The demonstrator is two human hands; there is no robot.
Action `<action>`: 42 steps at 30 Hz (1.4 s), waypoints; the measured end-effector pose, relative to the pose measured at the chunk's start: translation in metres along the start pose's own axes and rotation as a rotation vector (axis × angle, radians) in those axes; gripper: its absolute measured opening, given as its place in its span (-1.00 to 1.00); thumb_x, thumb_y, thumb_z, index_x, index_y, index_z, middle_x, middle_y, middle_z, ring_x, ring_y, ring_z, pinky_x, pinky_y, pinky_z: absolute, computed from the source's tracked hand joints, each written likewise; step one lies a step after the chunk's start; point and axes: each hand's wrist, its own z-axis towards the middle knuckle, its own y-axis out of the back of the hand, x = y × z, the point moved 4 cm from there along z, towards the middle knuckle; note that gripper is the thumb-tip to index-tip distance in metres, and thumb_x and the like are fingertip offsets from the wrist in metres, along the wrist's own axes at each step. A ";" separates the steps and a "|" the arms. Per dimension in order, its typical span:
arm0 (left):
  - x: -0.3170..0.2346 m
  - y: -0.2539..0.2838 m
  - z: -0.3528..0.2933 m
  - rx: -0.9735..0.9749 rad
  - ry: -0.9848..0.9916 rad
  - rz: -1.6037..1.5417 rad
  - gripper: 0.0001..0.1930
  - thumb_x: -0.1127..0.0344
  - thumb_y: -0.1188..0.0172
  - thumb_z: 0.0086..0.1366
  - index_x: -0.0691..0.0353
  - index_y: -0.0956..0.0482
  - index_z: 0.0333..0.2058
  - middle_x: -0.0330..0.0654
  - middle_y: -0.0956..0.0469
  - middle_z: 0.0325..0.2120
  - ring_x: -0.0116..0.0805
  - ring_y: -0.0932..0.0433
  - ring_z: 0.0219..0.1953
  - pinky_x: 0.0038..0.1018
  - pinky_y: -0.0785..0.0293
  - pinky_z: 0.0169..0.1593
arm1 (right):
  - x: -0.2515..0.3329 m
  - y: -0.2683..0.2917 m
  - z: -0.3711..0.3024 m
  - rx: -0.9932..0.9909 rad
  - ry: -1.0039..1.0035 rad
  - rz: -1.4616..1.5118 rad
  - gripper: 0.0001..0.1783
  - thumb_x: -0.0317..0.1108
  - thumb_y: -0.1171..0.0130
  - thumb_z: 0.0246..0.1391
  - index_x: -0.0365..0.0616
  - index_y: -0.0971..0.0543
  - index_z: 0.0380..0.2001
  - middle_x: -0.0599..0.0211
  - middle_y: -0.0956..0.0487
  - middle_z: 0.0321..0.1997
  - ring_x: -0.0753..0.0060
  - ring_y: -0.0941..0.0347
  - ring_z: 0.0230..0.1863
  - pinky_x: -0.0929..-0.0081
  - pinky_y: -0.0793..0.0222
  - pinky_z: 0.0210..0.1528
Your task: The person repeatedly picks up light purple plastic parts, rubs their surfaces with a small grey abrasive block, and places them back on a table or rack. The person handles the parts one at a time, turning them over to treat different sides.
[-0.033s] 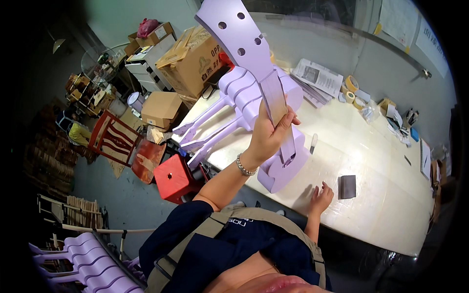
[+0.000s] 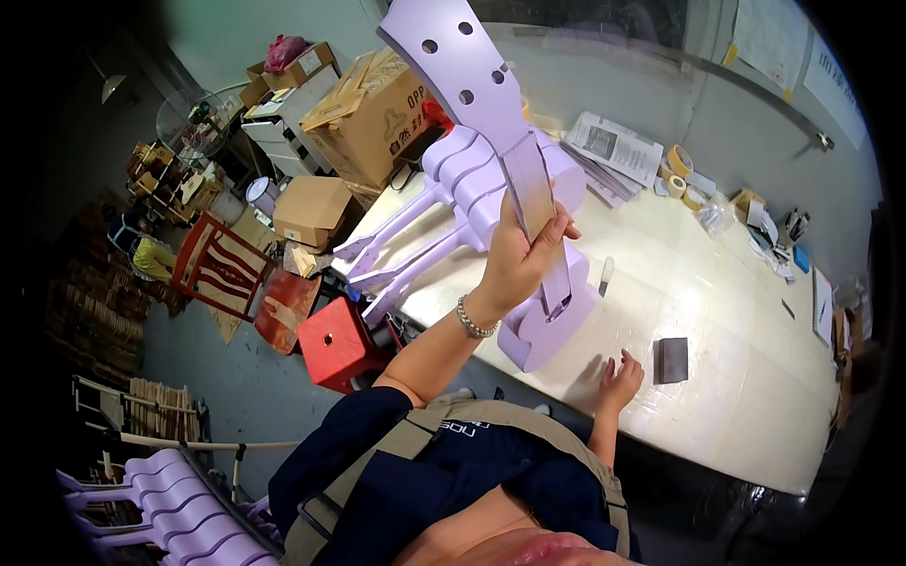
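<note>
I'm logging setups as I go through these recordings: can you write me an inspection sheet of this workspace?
Surface: white table, glossy, with marks on it.
Job's things: lilac instrument, four holes in its head, held up at a tilt; dark block lying on the table.
Clutter: papers, tape rolls and small items toward the far side; more lilac instruments in a row.
Grippers: bare hands; left hand grips the instrument's neck, right hand is empty, fingers loosely curled, left of the block.
Cables: nothing seen for certain.
Surroundings: red stool, wooden chair and cartons to the left.
</note>
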 end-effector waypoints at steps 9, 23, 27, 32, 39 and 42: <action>0.003 0.005 0.010 -0.019 0.055 0.033 -0.61 0.41 0.04 0.24 0.39 -0.07 -0.01 -0.17 -0.39 -0.41 -0.42 -0.47 -0.39 -0.52 -0.41 -0.24 | 0.003 -0.005 -0.009 0.020 -0.003 0.045 -0.72 -0.41 -0.17 -0.19 -0.14 -0.46 -0.30 0.22 -0.44 -0.32 0.12 -0.32 -0.25 0.29 -0.24 -0.20; 0.007 0.006 0.011 -0.024 0.077 0.037 -0.60 0.40 0.04 0.25 0.36 -0.07 0.00 -0.19 -0.38 -0.42 -0.45 -0.46 -0.40 -0.52 -0.41 -0.25 | -0.015 0.015 -0.025 0.005 -0.273 -0.350 -0.51 -0.10 -0.30 -0.31 -0.01 -0.40 -0.27 0.38 -0.36 -0.28 0.23 -0.26 -0.18 0.29 -0.14 -0.22; 0.005 0.002 0.009 -0.015 0.072 0.058 -0.62 0.40 0.04 0.24 0.36 -0.08 -0.02 -0.20 -0.39 -0.43 -0.45 -0.46 -0.41 -0.52 -0.42 -0.27 | -0.022 0.011 -0.027 0.023 -0.263 -0.360 -0.64 -0.12 -0.27 -0.27 -0.01 -0.44 -0.38 0.37 -0.36 -0.32 0.23 -0.26 -0.21 0.28 -0.14 -0.23; 0.006 -0.001 0.007 -0.002 0.046 0.036 -0.63 0.41 0.04 0.24 0.37 -0.09 -0.02 -0.20 -0.39 -0.44 -0.45 -0.45 -0.41 -0.52 -0.40 -0.26 | -0.023 0.009 -0.028 0.019 -0.240 -0.369 -0.75 -0.18 -0.25 -0.24 -0.01 -0.46 -0.49 0.37 -0.36 -0.33 0.24 -0.26 -0.24 0.28 -0.15 -0.26; 0.003 0.000 0.004 0.006 0.058 0.006 -0.61 0.41 0.04 0.25 0.39 -0.07 -0.02 -0.18 -0.38 -0.41 -0.44 -0.45 -0.38 -0.52 -0.38 -0.23 | -0.021 0.011 -0.023 -0.028 -0.176 -0.322 -0.83 -0.27 -0.23 -0.22 -0.06 -0.47 -0.54 0.35 -0.40 -0.31 0.23 -0.28 -0.23 0.26 -0.18 -0.25; 0.002 0.000 0.003 0.021 0.030 0.015 -0.61 0.43 0.04 0.24 0.38 -0.06 -0.01 -0.17 -0.38 -0.41 -0.42 -0.45 -0.38 -0.52 -0.38 -0.23 | -0.018 0.010 -0.019 -0.079 -0.117 -0.191 -0.84 -0.31 -0.21 -0.20 -0.10 -0.46 -0.55 0.34 -0.43 -0.35 0.21 -0.30 -0.26 0.29 -0.20 -0.27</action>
